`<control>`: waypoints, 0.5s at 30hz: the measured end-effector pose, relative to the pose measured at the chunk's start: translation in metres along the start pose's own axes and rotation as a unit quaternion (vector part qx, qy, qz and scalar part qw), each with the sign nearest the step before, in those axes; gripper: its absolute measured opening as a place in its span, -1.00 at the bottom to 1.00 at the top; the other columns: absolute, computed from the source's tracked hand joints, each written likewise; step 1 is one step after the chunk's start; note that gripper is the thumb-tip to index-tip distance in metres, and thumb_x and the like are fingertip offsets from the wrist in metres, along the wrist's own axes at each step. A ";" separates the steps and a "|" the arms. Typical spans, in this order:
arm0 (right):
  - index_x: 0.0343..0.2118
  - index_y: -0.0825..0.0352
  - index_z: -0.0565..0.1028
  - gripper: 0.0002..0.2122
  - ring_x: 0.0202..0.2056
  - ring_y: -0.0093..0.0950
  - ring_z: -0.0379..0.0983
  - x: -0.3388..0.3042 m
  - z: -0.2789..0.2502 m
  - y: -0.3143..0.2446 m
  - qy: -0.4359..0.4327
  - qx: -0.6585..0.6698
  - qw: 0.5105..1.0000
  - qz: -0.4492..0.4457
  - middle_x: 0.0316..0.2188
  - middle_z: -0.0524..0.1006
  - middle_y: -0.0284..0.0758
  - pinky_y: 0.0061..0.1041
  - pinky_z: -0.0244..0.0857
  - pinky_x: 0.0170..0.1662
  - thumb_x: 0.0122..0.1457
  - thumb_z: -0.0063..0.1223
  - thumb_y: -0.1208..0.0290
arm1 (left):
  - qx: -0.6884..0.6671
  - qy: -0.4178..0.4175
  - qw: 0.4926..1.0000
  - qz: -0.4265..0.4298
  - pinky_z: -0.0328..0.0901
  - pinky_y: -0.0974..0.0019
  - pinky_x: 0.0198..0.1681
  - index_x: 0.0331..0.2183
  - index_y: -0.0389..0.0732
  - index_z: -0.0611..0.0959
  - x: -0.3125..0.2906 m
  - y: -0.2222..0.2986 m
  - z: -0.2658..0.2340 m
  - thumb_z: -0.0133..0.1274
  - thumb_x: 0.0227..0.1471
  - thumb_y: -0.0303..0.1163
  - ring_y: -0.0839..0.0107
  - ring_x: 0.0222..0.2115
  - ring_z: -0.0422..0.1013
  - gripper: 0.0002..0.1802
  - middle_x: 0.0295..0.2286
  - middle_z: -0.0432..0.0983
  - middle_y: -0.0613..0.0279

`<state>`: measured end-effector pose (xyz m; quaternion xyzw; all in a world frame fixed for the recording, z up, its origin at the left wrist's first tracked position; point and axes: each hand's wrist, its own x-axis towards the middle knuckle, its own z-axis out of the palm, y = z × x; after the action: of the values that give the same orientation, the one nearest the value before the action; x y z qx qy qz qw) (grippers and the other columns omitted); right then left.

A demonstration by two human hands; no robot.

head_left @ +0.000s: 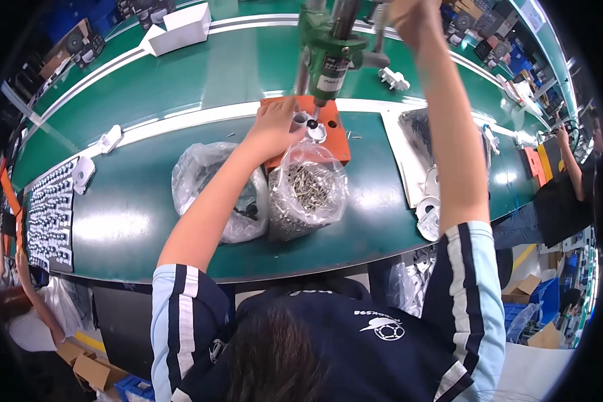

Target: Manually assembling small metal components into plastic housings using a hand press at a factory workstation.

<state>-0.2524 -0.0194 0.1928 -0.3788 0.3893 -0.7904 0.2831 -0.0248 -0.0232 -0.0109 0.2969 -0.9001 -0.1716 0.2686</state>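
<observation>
My left hand [278, 126] is closed on a small white part [300, 120] on an orange fixture block [338, 137]. Its fingertips are partly hidden behind the part. A round white piece with a black knob [313, 124] sits beside the fingers, directly below the tip of a green press [331, 67]. Raised to the right of the press, my right hand [414, 19] looks closed around its lever; the top edge cuts off some of the fingers. In front of the block stands a clear plastic bag of metal screws [308, 187].
Left of the screws lies another clear bag [197, 167] with black pieces inside. A tray of small parts [50, 214] occupies the table's left end. White parts [427, 214] lie on the right, and a white box [177, 30] stands farther back. Other people work at both sides.
</observation>
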 end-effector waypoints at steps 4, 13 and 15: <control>-0.31 0.29 0.35 -0.66 -0.52 -0.53 0.44 -0.027 -0.016 0.028 -0.069 0.046 0.981 0.174 -0.57 0.48 -0.32 -0.66 0.25 -0.60 0.09 -0.02 0.07 | 0.054 -0.033 0.998 0.000 0.04 0.02 -0.01 -0.12 -0.26 0.32 0.005 -0.003 0.015 0.00 -0.19 -0.24 0.10 -0.06 0.24 -0.45 -0.19 0.37 0.01; -0.19 0.39 0.38 -0.76 -0.20 -0.53 0.40 -0.161 -0.166 -0.031 -0.220 -0.347 0.899 0.151 -0.28 0.46 -0.28 -0.58 0.28 -0.21 0.12 -0.05 0.38 | 0.084 -0.105 0.991 0.010 0.16 0.12 -0.02 -0.13 -0.28 0.38 0.013 0.024 -0.025 -0.01 -0.10 -0.24 0.07 -0.07 0.25 -0.52 -0.16 0.35 -0.07; -0.18 0.35 0.39 -0.68 -0.19 -0.28 0.38 -0.198 -0.180 -0.038 -0.258 -0.540 0.798 0.072 -0.25 0.45 -0.14 -0.40 0.24 -0.11 0.05 0.04 0.26 | 0.030 -0.123 0.992 -0.011 0.24 0.12 -0.16 -0.12 -0.19 0.38 0.018 0.033 -0.040 -0.02 -0.09 -0.23 -0.04 -0.23 0.33 -0.55 -0.23 0.36 -0.10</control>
<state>-0.2961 0.2197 0.0754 -0.6315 0.6915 -0.3020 0.1784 -0.0285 -0.0155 0.0434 0.2911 -0.9278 -0.1830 0.1446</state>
